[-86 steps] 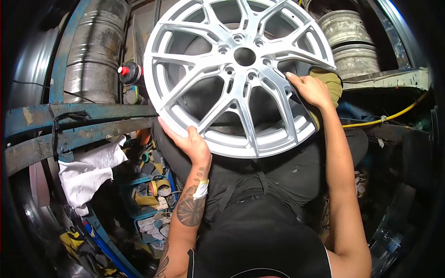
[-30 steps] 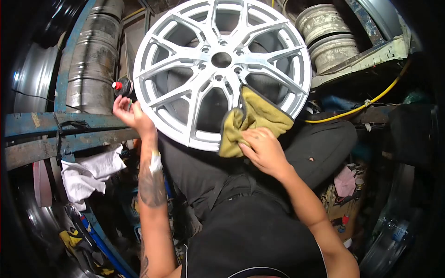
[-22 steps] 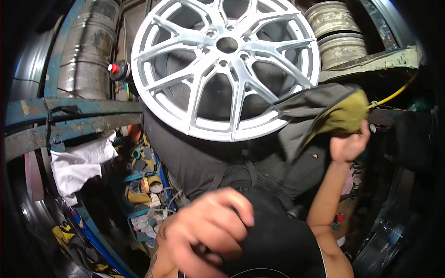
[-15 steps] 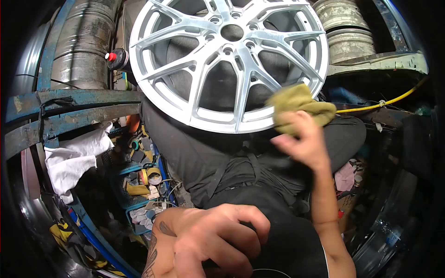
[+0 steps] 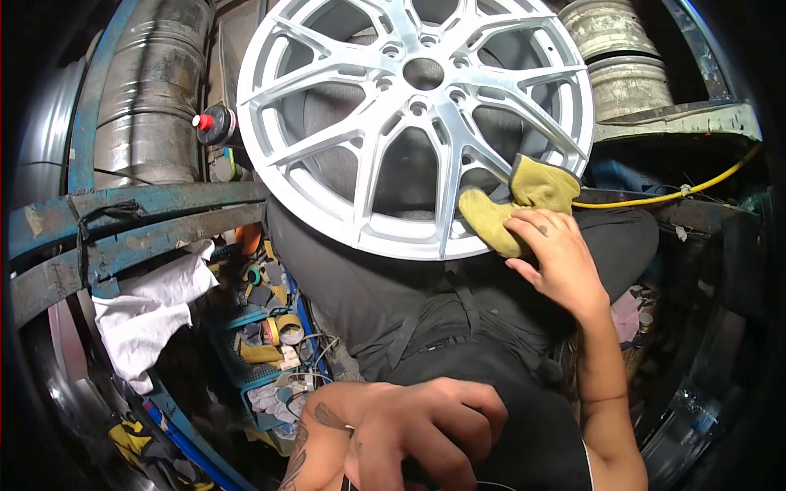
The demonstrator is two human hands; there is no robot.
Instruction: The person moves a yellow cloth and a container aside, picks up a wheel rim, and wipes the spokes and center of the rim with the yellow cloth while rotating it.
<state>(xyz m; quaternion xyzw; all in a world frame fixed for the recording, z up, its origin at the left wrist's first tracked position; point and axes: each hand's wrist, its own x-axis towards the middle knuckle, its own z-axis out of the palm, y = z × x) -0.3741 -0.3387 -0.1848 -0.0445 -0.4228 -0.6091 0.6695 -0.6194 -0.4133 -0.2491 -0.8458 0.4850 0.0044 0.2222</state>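
A silver multi-spoke car wheel rim [image 5: 454, 123] lies face up at the top of the head view, its lower edge over the person's dark-clothed lap. My right hand [image 5: 561, 258] is closed on a yellow-green cloth [image 5: 547, 186], which touches the rim's lower right edge and covers a spoke end there. Close to the camera, at the bottom, my left hand [image 5: 430, 421] is held in front of the dark shirt with its fingers curled. Its fingertips are hidden, so anything in its grasp cannot be made out. It is apart from the rim.
Worn metal wheel barrels [image 5: 155, 90] stand at the left and pale ones [image 5: 629, 82] at the right. A blue steel frame [image 5: 164, 200] runs beside the lap, with a white cloth [image 5: 151, 315] hanging below. A red-capped bottle [image 5: 217, 124] sits near the rim; a yellow hose [image 5: 647, 200] crosses at right.
The cloth has shifted left along the rim's lower right edge in my right hand. My left hand stays curled near the camera. The whole view has shifted slightly.
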